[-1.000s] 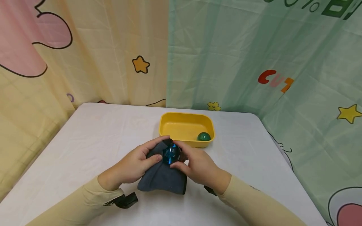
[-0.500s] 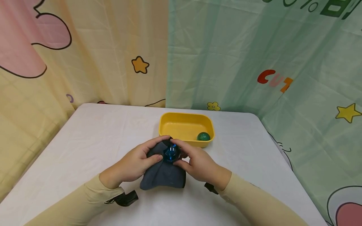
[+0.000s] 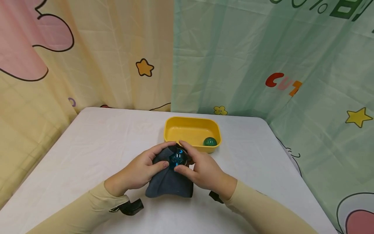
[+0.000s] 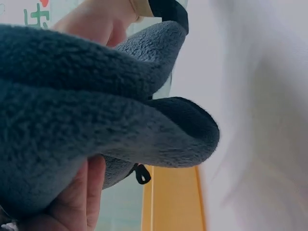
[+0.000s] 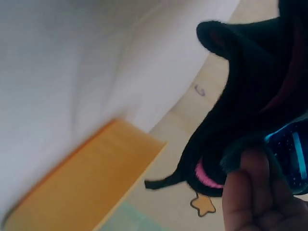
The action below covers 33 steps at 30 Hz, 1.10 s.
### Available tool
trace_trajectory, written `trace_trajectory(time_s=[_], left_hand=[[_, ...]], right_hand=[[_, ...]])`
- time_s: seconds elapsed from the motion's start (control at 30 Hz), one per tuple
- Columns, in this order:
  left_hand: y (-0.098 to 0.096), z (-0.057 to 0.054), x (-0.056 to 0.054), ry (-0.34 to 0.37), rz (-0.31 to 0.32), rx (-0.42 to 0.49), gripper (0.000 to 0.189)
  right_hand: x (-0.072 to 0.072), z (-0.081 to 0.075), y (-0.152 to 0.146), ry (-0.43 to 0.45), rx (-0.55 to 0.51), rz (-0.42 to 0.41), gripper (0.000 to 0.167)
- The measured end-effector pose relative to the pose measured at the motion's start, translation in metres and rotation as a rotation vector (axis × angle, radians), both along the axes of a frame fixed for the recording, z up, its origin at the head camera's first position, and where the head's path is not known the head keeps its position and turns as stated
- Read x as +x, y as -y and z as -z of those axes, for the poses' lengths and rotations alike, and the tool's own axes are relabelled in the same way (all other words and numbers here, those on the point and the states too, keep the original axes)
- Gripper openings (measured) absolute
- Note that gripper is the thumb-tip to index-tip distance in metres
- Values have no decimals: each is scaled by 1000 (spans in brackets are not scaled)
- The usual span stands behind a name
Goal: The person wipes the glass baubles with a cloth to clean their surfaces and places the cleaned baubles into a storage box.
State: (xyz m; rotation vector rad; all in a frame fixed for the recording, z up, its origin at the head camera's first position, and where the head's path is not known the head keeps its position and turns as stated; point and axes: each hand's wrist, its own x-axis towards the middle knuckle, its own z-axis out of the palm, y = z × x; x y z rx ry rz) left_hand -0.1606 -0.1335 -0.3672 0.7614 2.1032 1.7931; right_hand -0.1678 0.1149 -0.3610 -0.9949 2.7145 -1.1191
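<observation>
A shiny, see-through blue ball (image 3: 178,157) sits between both hands, above the table, against a dark grey fleecy cloth (image 3: 169,185). My left hand (image 3: 140,169) grips the cloth from the left, thumb on its front near the ball. With thumb and fingers my right hand (image 3: 205,167) holds the ball from its right side. The cloth (image 4: 96,110) hangs in soft folds in the left wrist view, where it hides the ball. Part of the ball (image 5: 291,156) shows beside the right fingers (image 5: 255,178) in the right wrist view.
A yellow rectangular tub (image 3: 187,122) stands just beyond the hands, a green ball (image 3: 210,141) in its right front corner. The white-covered table (image 3: 117,130) ends at printed curtains (image 3: 222,58) behind and at the sides.
The right thumb and fingers shift back and forth a little over the blue ball, the thumb now farther left across its lower front. The cloth's lower edge sways slightly. The left hand barely moves.
</observation>
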Motion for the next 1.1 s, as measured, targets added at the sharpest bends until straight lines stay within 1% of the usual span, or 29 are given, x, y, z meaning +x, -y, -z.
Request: trace_trajectory(time_s=[0.03, 0.1, 0.17, 0.2, 0.23, 0.27, 0.3, 0.4, 0.43, 0.47, 0.5, 0.53, 0.63, 0.7, 0.77, 0.83, 0.9, 0.97, 1.03, 1.1], left_hand=[[0, 0, 0, 1, -5, 9, 57], [1, 0, -1, 11, -6, 28, 57], [2, 0, -1, 9, -10, 32, 57], [3, -1, -1, 9, -9, 32, 57], [3, -1, -1, 11, -5, 29, 57], [3, -1, -1, 13, 1, 25, 57], [3, -1, 0, 10, 6, 18, 57], [2, -1, 1, -2, 13, -10, 57], [2, 0, 1, -5, 18, -14, 57], [2, 0, 1, -17, 15, -24, 57], [1, 0, 1, -29, 11, -32, 57], [2, 0, 1, -38, 4, -42, 57], [2, 1, 0, -42, -10, -30, 57], [3, 0, -1, -34, -7, -3, 57], [4, 0, -1, -18, 8, 30, 57], [5, -1, -1, -11, 19, 45, 56], [4, -1, -1, -17, 22, 28, 56], [4, -1, 0, -8, 23, 20, 56], [3, 0, 1, -2, 24, 10, 56], [2, 1, 1, 3, 25, 1, 57]], right_hand=[[0, -1, -1, -54, 39, -17, 77], [0, -3, -2, -132, 104, -47, 81], [0, -4, -3, -189, 147, -64, 78], [-1, -4, -3, -194, 150, -63, 75], [-1, -3, -3, -179, 139, -56, 72], [-1, -2, -3, -138, 110, -46, 69], [-1, -1, -2, -78, 68, -37, 65], [-2, 2, -1, 114, -77, 3, 44], [-1, 3, -1, 153, -112, 11, 40], [-1, 4, 0, 166, -135, 13, 37], [-1, 5, 0, 154, -129, 15, 39], [-1, 5, 0, 118, -110, 11, 43], [-1, 3, -1, -49, -11, -36, 70], [-1, 1, -2, -154, 68, -63, 80], [-2, -2, -4, -224, 121, -90, 80], [-2, -4, -4, -253, 147, -100, 75], [-2, -4, -3, -213, 129, -87, 72], [-2, -3, -2, -105, 60, -68, 67], [-1, 0, -2, 25, -25, -34, 54], [-2, 4, -1, 119, -97, -2, 39]])
